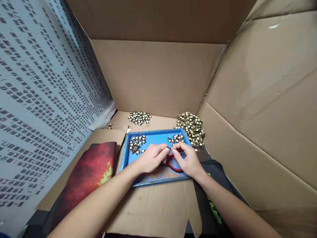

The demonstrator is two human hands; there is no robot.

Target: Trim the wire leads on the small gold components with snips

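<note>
Head view shows the left hand [151, 158] and right hand [186, 160] meeting fingertip to fingertip over the blue tray [153, 137], both pinching one small component [169, 148] between them, just above a red-handled tool [173, 165] lying on the tray. Small heaps of like components [136, 143] sit on the tray beyond the hands. Larger piles [192, 127] lie on the cardboard floor [158, 211] behind it.
</note>
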